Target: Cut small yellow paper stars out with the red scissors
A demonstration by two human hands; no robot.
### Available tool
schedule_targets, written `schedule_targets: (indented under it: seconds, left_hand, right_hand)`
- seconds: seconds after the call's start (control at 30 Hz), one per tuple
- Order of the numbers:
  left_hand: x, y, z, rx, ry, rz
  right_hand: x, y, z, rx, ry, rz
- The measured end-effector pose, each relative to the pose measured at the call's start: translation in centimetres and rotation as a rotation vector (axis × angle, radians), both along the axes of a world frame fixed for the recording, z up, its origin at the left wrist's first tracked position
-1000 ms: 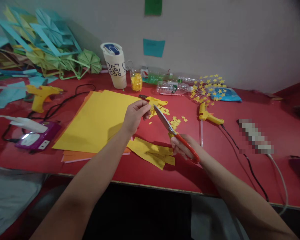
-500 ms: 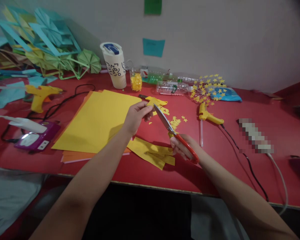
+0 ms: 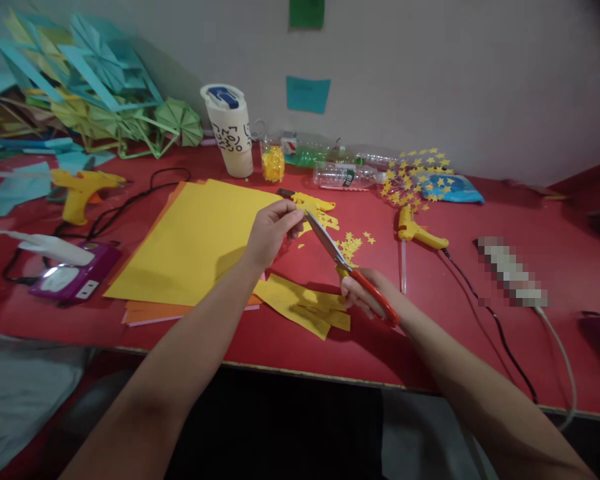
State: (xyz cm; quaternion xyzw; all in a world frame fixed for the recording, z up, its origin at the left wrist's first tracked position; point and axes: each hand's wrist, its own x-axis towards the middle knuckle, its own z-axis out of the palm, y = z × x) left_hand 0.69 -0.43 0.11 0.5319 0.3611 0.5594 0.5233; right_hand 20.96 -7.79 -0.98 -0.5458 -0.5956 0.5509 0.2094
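Note:
My right hand [image 3: 363, 293] grips red-handled scissors [image 3: 375, 297] whose long blades point up and left. The blade tips reach the fingertips of my left hand [image 3: 275, 230], which is pinched closed on a small piece of yellow paper, hard to separate from the scraps behind it. Beyond my fingers lie yellow paper scraps [image 3: 325, 220] and a yellow-handled cutter [image 3: 313, 201]. Small yellow paper stars [image 3: 350, 247] are heaped just past the scissors. Cut yellow strips [image 3: 305, 303] rest below my hands, beside a stack of yellow sheets [image 3: 190, 240] over orange ones.
A yellow glue gun [image 3: 420, 233] lies to the right with its cord, another glue gun [image 3: 83, 190] to the left near a purple power block [image 3: 77, 273]. Along the back stand a white tumbler [image 3: 230, 140], a cup of yellow pieces [image 3: 273, 163] and plastic bottles [image 3: 347, 176].
The yellow paper at my left fingertips shows less than before, when it stuck out near the blade tips. Both hands have barely shifted.

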Motion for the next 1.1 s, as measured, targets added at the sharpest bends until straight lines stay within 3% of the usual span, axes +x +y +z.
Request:
schedule_targets:
  seconds: [1.1]
  left_hand:
    - [-0.18, 0.15, -0.23, 0.009, 0.039, -0.002]
  right_hand:
    - [-0.13, -0.04, 0.64, -0.012, -0.023, -0.015]
